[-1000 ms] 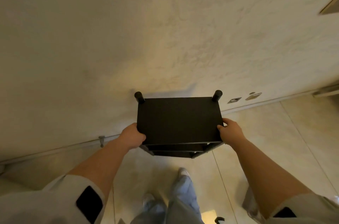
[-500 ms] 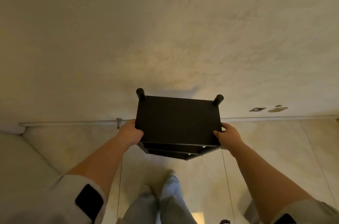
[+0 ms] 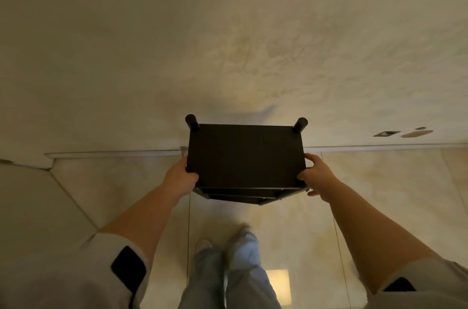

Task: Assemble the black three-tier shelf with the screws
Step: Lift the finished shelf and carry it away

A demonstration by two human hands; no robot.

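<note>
Above the tiled floor: shelf held up in both hands

Left hand [image 3: 180, 178] clamps the black shelf [image 3: 245, 156] on its left edge, right hand [image 3: 316, 177] pinches the right edge. Shelf's carried above the floor [image 3: 379, 182], near the pale wall [image 3: 228, 42], two round posts poking up at the far corners.

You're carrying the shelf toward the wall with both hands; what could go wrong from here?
The shelf hides the floor ahead, so a misstep is possible. Its two raised posts lead toward the wall and could scuff it. The left hand and right hand grip only the edges, so it might slip.
</note>
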